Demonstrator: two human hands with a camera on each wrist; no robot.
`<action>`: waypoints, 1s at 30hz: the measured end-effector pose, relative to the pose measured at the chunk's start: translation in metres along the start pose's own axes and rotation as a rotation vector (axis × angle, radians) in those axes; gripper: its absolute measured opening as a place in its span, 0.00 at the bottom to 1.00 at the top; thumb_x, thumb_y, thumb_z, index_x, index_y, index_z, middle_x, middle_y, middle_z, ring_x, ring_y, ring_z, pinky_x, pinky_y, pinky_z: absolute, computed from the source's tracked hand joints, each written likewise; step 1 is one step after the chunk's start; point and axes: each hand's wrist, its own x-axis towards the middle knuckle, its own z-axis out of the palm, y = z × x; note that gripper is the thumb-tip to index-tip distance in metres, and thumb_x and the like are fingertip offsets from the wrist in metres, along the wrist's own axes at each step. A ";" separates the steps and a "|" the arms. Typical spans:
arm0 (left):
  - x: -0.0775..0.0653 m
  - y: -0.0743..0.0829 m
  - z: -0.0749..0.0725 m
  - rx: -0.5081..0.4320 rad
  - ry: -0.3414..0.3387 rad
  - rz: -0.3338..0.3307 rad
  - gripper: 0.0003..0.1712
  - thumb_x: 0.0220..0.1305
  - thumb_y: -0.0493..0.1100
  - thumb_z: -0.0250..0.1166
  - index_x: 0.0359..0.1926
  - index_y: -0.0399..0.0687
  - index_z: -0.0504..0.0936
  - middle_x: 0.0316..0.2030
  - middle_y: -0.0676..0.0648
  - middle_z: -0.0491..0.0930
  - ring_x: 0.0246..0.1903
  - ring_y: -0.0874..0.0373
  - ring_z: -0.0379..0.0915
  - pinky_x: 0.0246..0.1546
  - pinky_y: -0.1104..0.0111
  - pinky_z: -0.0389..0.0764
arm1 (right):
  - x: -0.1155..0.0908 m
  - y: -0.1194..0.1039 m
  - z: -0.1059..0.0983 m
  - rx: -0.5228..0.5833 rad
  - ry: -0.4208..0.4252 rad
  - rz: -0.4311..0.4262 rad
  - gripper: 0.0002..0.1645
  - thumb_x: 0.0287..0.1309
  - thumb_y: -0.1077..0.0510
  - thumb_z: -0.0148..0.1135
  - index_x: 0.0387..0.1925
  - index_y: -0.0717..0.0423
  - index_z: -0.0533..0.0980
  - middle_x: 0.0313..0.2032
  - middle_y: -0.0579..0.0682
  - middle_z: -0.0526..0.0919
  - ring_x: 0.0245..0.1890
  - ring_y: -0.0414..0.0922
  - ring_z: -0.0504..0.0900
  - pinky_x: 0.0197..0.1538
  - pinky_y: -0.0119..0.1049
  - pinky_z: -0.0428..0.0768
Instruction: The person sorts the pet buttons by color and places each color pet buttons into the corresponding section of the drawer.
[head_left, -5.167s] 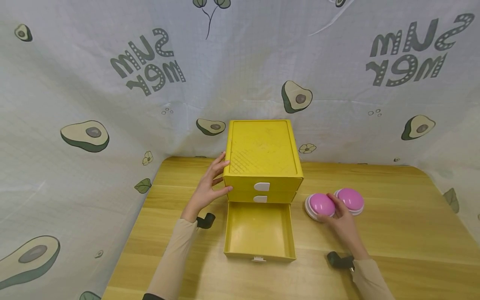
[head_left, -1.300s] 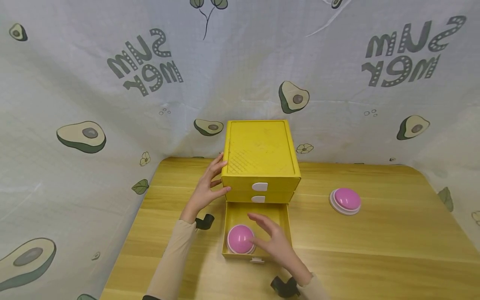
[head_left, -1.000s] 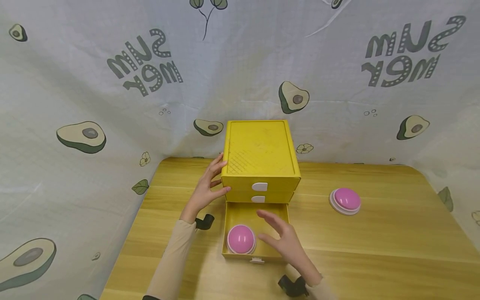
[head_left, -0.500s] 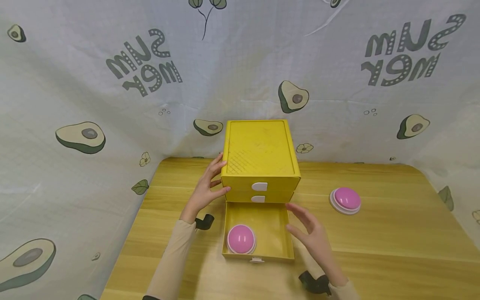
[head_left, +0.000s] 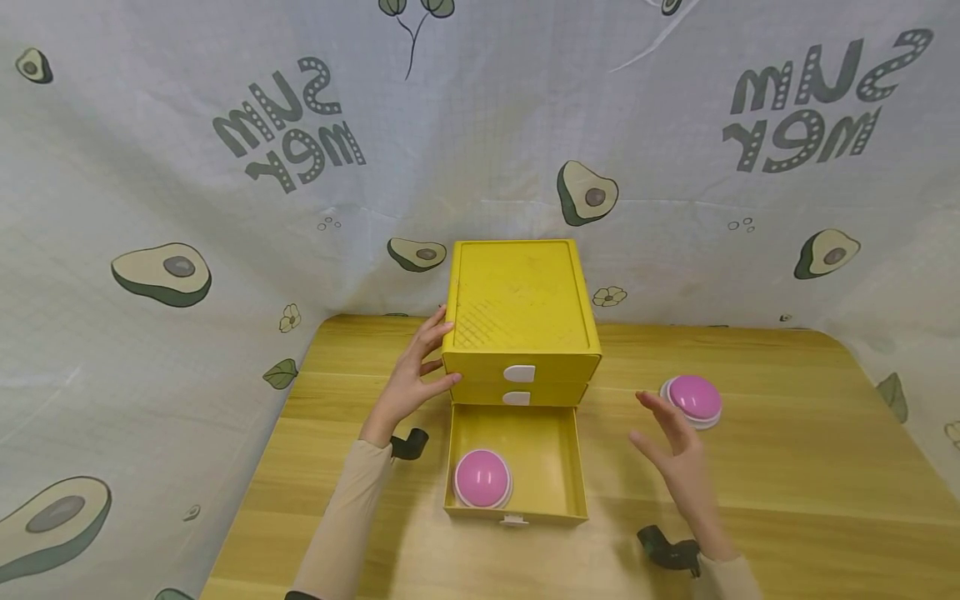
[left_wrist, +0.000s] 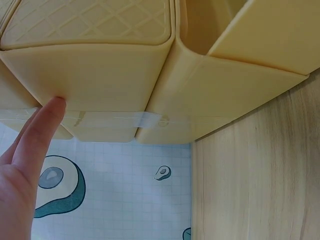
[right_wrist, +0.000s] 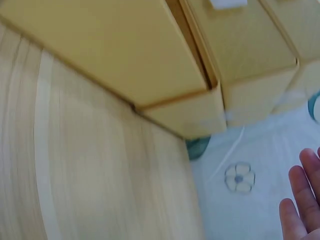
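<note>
A yellow three-tier drawer box [head_left: 522, 300] stands at the table's back, its bottom drawer [head_left: 543, 467] pulled out. My left hand [head_left: 408, 383] rests against the box's left side, fingers extended and thumb by the front edge; the left wrist view shows fingertips [left_wrist: 57, 105] touching the side wall. In the drawer's front left corner lies a pink domed push button [head_left: 482, 478] with a white base. A matching push button [head_left: 694, 398] sits on the table to the right. My right hand [head_left: 682, 454] hovers just in front of that one, fingers parted, holding nothing.
The wooden table [head_left: 795, 467] extends to both sides of the box. A white curtain [head_left: 480, 125] printed with avocados hangs behind it. Black wrist camera mounts [head_left: 667, 550] sit at both wrists. The upper two drawers, with white handles [head_left: 519, 373], are closed.
One pink push button went from the table into the bottom drawer, and my right hand let go of it. That hand has since moved right toward the other button. The left hand stayed put.
</note>
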 end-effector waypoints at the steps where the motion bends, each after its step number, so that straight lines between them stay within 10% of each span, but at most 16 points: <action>1: 0.000 0.000 0.000 0.000 -0.001 0.000 0.41 0.55 0.26 0.67 0.67 0.43 0.59 0.73 0.40 0.45 0.62 0.31 0.58 0.52 0.43 0.72 | 0.000 0.001 -0.003 -0.008 0.008 0.005 0.32 0.56 0.77 0.59 0.63 0.69 0.65 0.58 0.39 0.74 0.62 0.34 0.65 0.63 0.23 0.61; 24: 0.001 0.004 -0.001 0.016 -0.009 -0.003 0.40 0.56 0.26 0.67 0.66 0.39 0.59 0.73 0.37 0.45 0.61 0.31 0.59 0.51 0.41 0.72 | 0.018 0.034 -0.063 -0.219 0.043 0.070 0.42 0.57 0.72 0.62 0.71 0.56 0.58 0.70 0.48 0.60 0.69 0.34 0.51 0.65 0.18 0.48; 30: 0.001 0.005 -0.001 0.014 -0.006 -0.004 0.40 0.55 0.25 0.67 0.66 0.39 0.58 0.73 0.38 0.46 0.61 0.30 0.59 0.51 0.41 0.72 | 0.025 0.042 -0.073 -0.278 0.050 0.102 0.44 0.57 0.68 0.64 0.72 0.56 0.55 0.71 0.54 0.56 0.68 0.32 0.50 0.71 0.38 0.41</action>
